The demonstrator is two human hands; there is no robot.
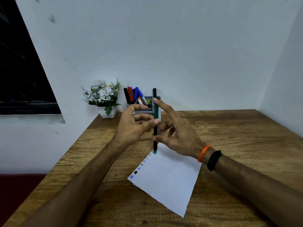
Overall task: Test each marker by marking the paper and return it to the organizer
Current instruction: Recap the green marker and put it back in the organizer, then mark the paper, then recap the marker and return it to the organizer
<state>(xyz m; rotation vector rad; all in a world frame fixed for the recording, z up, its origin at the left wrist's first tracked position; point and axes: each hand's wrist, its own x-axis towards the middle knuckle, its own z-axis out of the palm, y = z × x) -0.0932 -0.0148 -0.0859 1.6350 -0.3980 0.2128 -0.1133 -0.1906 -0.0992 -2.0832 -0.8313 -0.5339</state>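
A slim green-and-black marker (155,122) stands upright between my hands, its green tip just above the far corner of the white paper (170,177). My right hand (177,133) pinches the lower barrel with thumb and fingers, index finger raised against the upper part. My left hand (136,123) touches the marker's middle with thumb and fingertip. Several small coloured test marks (139,167) run along the paper's left edge. Behind my hands, a grey organizer (148,104) against the wall holds several markers (132,95) in black, red and blue.
A white pot of artificial white flowers (104,97) stands left of the organizer. The wooden table (237,136) meets white walls at the back and right. A dark window (19,71) is at left. Orange thread and a black band circle my right wrist.
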